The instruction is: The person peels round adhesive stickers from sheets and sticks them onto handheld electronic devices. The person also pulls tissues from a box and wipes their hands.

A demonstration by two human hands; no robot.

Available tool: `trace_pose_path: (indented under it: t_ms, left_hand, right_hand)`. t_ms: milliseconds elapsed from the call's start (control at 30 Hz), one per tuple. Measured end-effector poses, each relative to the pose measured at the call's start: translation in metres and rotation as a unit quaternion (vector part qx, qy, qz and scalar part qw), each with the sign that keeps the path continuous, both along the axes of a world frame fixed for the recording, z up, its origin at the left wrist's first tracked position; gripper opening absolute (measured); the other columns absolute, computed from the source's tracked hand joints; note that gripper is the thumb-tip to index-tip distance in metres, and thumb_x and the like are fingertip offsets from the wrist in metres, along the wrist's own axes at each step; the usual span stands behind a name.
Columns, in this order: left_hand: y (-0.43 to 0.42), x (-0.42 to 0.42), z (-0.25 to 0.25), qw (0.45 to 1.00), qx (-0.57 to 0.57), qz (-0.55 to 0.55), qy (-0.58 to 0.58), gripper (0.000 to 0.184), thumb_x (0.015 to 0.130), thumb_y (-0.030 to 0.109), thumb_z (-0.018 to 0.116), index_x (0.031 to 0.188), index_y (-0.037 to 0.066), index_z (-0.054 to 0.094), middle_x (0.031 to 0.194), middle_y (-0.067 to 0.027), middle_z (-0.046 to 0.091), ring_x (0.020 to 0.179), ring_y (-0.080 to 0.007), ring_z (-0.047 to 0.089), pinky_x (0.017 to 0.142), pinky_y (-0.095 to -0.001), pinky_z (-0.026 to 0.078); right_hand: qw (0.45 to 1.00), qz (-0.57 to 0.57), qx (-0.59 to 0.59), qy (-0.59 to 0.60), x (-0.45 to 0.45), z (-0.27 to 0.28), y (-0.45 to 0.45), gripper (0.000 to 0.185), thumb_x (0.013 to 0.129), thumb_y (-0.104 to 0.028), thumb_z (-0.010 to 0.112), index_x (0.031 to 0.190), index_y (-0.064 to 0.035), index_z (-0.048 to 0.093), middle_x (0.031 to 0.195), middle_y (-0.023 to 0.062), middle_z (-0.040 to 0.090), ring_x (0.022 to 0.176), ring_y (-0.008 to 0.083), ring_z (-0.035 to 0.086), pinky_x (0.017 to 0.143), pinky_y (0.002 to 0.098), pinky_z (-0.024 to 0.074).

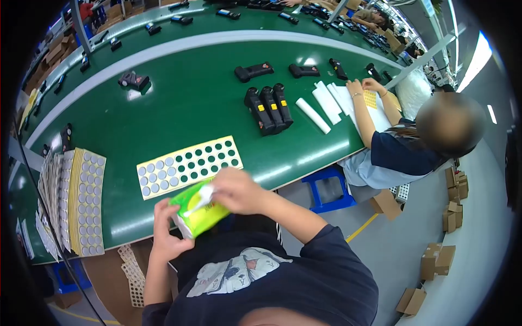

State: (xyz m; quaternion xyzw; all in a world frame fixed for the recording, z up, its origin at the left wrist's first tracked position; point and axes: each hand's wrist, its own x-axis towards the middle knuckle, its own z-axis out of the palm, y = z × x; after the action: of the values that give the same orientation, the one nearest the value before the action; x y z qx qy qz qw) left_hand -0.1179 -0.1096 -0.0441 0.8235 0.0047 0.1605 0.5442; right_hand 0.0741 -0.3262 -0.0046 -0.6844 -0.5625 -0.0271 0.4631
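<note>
My left hand [166, 231] grips the lower left side of a green and yellow soft packet [204, 217] in front of my chest. Over the packet's top, my right hand [236, 190] has its fingers pinched on a white piece [205, 194], which is blurred. Just beyond the packet, a cream sheet [187, 163] lies on the green table, with round grey stickers in its left part and holes in the rest. A stack of similar sticker sheets [89, 201] stands at the table's left end.
Three black devices [269, 108] lie side by side ahead, near white rolled strips [321, 111]. A co-worker [402, 146] sits at the right, hands on a yellow sheet. A blue stool [329, 190] stands below the table edge.
</note>
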Motion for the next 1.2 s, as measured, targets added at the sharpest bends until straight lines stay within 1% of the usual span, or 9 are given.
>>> trace_pose_path:
  t_ms: [167, 333, 500, 667, 933, 1000, 1067, 1133, 1200]
  left_hand:
    - [0.003, 0.013, -0.028, 0.987, -0.161, 0.005, -0.029, 0.091, 0.069, 0.000, 0.077, 0.148, 0.005, 0.033, 0.146, -0.0155, 0.039, 0.141, -0.0299, 0.042, 0.116, -0.0448, 0.037]
    - [0.005, 0.006, -0.020, 0.984, -0.179, -0.009, 0.004, 0.106, 0.066, -0.002, 0.073, 0.158, 0.005, 0.020, 0.154, -0.0179, 0.038, 0.146, -0.0310, 0.037, 0.120, -0.0433, 0.028]
    - [0.006, 0.003, -0.030, 0.991, -0.133, -0.001, -0.007, 0.107, 0.063, 0.005, 0.076, 0.159, 0.006, 0.029, 0.143, -0.0129, 0.042, 0.128, -0.0253, 0.047, 0.111, -0.0397, 0.037]
    - [0.008, 0.003, -0.027, 0.996, -0.085, -0.003, 0.005, 0.108, 0.063, 0.007, 0.080, 0.159, 0.006, 0.029, 0.142, -0.0133, 0.043, 0.127, -0.0266, 0.047, 0.105, -0.0385, 0.040]
    - [-0.005, 0.009, -0.022, 0.999, 0.002, 0.030, -0.016, 0.098, 0.063, 0.015, 0.090, 0.147, 0.009, 0.041, 0.139, -0.0156, 0.048, 0.122, -0.0300, 0.050, 0.099, -0.0386, 0.044]
    - [-0.005, 0.010, -0.020, 0.999, -0.004, 0.029, -0.021, 0.096, 0.062, 0.014, 0.090, 0.145, 0.010, 0.043, 0.137, -0.0155, 0.049, 0.122, -0.0288, 0.051, 0.098, -0.0379, 0.044]
    - [-0.003, 0.011, -0.021, 0.999, -0.030, 0.028, -0.006, 0.096, 0.062, 0.012, 0.090, 0.145, 0.010, 0.043, 0.136, -0.0152, 0.049, 0.121, -0.0285, 0.051, 0.096, -0.0376, 0.045]
    - [-0.002, 0.015, -0.016, 1.000, -0.016, 0.023, -0.009, 0.096, 0.062, 0.012, 0.090, 0.145, 0.010, 0.043, 0.135, -0.0150, 0.049, 0.120, -0.0285, 0.051, 0.096, -0.0377, 0.045]
    - [-0.002, 0.017, -0.009, 0.998, 0.044, 0.007, -0.035, 0.095, 0.062, 0.013, 0.090, 0.145, 0.010, 0.043, 0.135, -0.0150, 0.049, 0.120, -0.0289, 0.052, 0.095, -0.0379, 0.046]
  right_hand:
    - [0.920, -0.243, 0.236, 0.198, 0.022, 0.043, -0.026, 0.017, 0.102, -0.013, 0.055, 0.110, 0.0012, 0.059, 0.102, 0.0100, 0.064, 0.093, 0.0187, 0.060, 0.087, 0.0334, 0.0499]
    - [0.897, -0.015, 0.172, 0.407, 0.017, 0.027, -0.047, 0.019, 0.097, -0.012, 0.062, 0.107, 0.0041, 0.064, 0.099, 0.0083, 0.067, 0.087, 0.0123, 0.060, 0.079, 0.0253, 0.0476]
    - [0.998, -0.054, -0.027, -0.010, -0.003, 0.035, 0.002, 0.017, 0.072, -0.006, 0.070, 0.089, -0.0051, 0.072, 0.124, 0.0195, 0.061, 0.107, 0.0312, 0.063, 0.086, 0.0395, 0.0486]
    - [0.989, 0.029, -0.100, -0.102, -0.015, 0.010, 0.034, 0.026, 0.073, -0.008, 0.077, 0.097, -0.0042, 0.068, 0.118, 0.0172, 0.068, 0.105, 0.0345, 0.066, 0.089, 0.0420, 0.0507]
    - [0.814, -0.372, 0.353, 0.273, 0.019, 0.020, -0.035, 0.027, 0.107, -0.019, 0.054, 0.121, 0.0026, 0.063, 0.092, 0.0100, 0.068, 0.083, 0.0156, 0.066, 0.069, 0.0324, 0.0560]
    - [0.781, 0.063, 0.386, 0.487, 0.046, 0.020, -0.096, 0.031, 0.107, -0.023, 0.052, 0.121, 0.0029, 0.061, 0.090, 0.0099, 0.066, 0.078, 0.0160, 0.063, 0.066, 0.0308, 0.0525]
    - [0.783, 0.097, 0.411, 0.456, 0.059, 0.012, -0.111, 0.027, 0.103, -0.018, 0.056, 0.118, 0.0032, 0.062, 0.100, 0.0126, 0.067, 0.082, 0.0163, 0.062, 0.068, 0.0310, 0.0539]
    - [0.843, -0.398, 0.306, 0.193, 0.034, 0.024, -0.083, 0.030, 0.102, -0.021, 0.057, 0.119, 0.0035, 0.061, 0.101, 0.0147, 0.066, 0.082, 0.0181, 0.063, 0.071, 0.0328, 0.0533]
    - [0.938, -0.270, 0.214, 0.015, 0.018, 0.015, -0.070, 0.020, 0.089, -0.019, 0.065, 0.097, -0.0018, 0.070, 0.126, 0.0207, 0.063, 0.114, 0.0297, 0.062, 0.093, 0.0426, 0.0501]
